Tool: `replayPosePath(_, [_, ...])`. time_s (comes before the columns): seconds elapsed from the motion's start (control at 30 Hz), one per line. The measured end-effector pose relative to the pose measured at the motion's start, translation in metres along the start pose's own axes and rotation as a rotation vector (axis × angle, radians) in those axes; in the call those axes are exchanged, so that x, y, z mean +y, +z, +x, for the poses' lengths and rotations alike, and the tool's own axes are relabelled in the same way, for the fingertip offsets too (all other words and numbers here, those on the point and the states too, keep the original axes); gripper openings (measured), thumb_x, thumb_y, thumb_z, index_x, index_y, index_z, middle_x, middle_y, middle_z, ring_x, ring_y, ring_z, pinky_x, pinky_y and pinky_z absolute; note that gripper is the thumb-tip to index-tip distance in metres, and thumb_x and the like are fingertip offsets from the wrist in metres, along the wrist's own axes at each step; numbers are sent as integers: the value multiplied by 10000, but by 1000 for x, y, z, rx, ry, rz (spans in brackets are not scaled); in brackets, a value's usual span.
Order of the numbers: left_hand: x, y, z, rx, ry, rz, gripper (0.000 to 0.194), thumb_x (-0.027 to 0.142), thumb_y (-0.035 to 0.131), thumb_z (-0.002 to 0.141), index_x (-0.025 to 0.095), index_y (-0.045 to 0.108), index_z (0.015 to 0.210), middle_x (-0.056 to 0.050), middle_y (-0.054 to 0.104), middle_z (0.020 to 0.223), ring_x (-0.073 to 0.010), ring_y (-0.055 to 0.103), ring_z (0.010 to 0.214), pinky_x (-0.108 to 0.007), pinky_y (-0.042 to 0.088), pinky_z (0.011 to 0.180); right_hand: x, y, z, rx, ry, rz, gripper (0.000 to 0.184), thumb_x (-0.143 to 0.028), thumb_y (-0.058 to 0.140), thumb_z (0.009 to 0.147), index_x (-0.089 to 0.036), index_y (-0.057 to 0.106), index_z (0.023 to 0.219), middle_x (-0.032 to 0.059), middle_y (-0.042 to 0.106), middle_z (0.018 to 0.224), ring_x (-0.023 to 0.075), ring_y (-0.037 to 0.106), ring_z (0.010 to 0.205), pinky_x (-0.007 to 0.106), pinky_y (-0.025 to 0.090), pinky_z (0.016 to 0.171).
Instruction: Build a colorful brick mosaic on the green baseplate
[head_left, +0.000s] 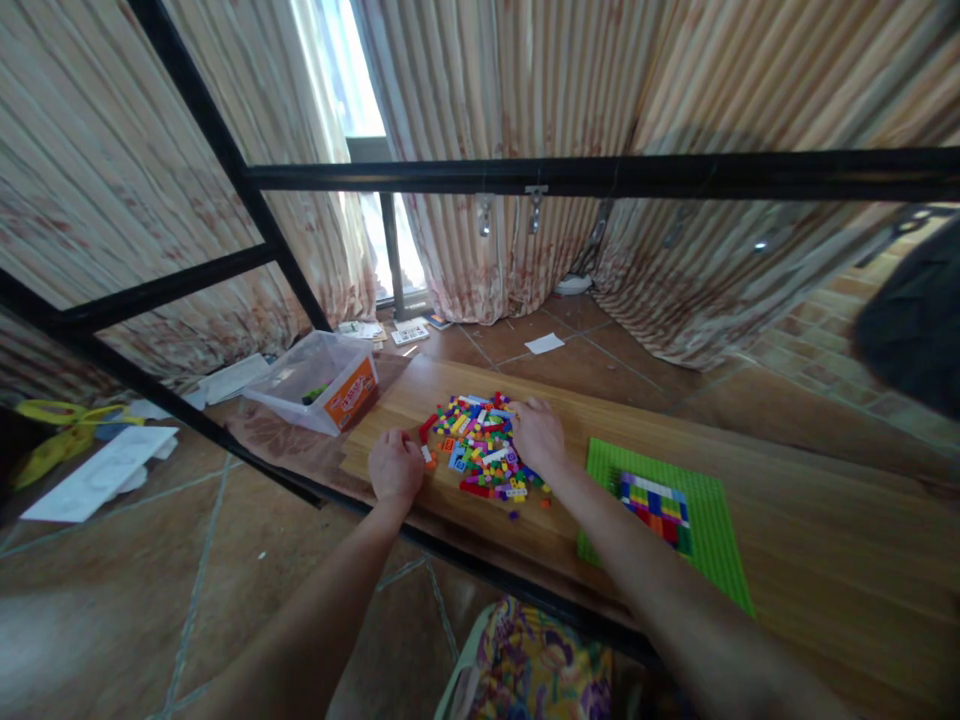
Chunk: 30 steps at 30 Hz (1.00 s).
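A heap of small building bricks (484, 440) in many colours lies on the wooden board. At its left side my left hand (396, 468) rests on the board with fingers curled; a white and orange brick (427, 456) is by its fingertips, and whether anything is inside cannot be seen. My right hand (538, 437) is at the heap's right edge, its fingers bent down among the bricks and mostly hidden. Right of it lies a green baseplate (716, 520), partly behind my right forearm, bearing a block of coloured bricks (660, 500) set in rows.
A clear plastic box (300, 380) with an orange label and a few green pieces stands at the board's left end. Black metal bars (450, 178) run beyond and left of the wooden board (825, 520). Papers (544, 344) lie on the tiled floor before the curtains.
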<state>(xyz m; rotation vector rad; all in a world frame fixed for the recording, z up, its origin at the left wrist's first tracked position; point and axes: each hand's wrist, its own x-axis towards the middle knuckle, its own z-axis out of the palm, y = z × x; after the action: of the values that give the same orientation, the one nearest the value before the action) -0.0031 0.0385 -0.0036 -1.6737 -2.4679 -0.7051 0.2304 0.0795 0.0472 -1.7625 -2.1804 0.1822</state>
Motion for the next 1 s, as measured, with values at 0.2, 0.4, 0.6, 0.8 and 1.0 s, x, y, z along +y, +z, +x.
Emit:
replayPosePath(0.2, [0,-2,0,-5,-15,-2,188,210,437,865,195,624,847,-106,652,921,-253,602,903,-345,426,763,-5,9,19,-125,-32,-5,327,-165,465,913,-170,668,1169,132,606,1188,234,473,1141,341,340,980])
replayPosePath(0.4, [5,-7,3,-28,-39,-13,177,212,446,848,197,623,852,-108,644,921,-260,597,899,-356,438,760,-15,10,13,-139,36,9,278,-186,486,907,-185,674,1112,116,596,1180,228,481,1134,333,368,957])
replayPosePath(0.6, [8,-12,4,-52,-37,-21,159,206,455,831,202,614,828,-112,651,952,-270,594,943,-368,450,787,-26,10,-5,-138,73,13,261,-189,458,914,-164,665,1070,131,604,1170,236,493,1122,359,378,965])
replayPosePath(0.8, [10,-15,4,-67,-53,-14,165,214,454,832,199,618,837,-117,646,952,-277,593,942,-380,456,793,-33,7,-12,-130,92,-1,308,-109,459,864,-116,643,1111,167,596,1194,243,503,1100,371,399,953])
replayPosePath(1.0, [10,-16,4,-62,-39,11,183,218,445,842,190,625,867,-126,650,966,-278,596,935,-375,454,782,-35,3,-16,-109,73,-4,319,-83,411,895,-104,660,1093,167,608,1157,236,520,1071,351,415,925])
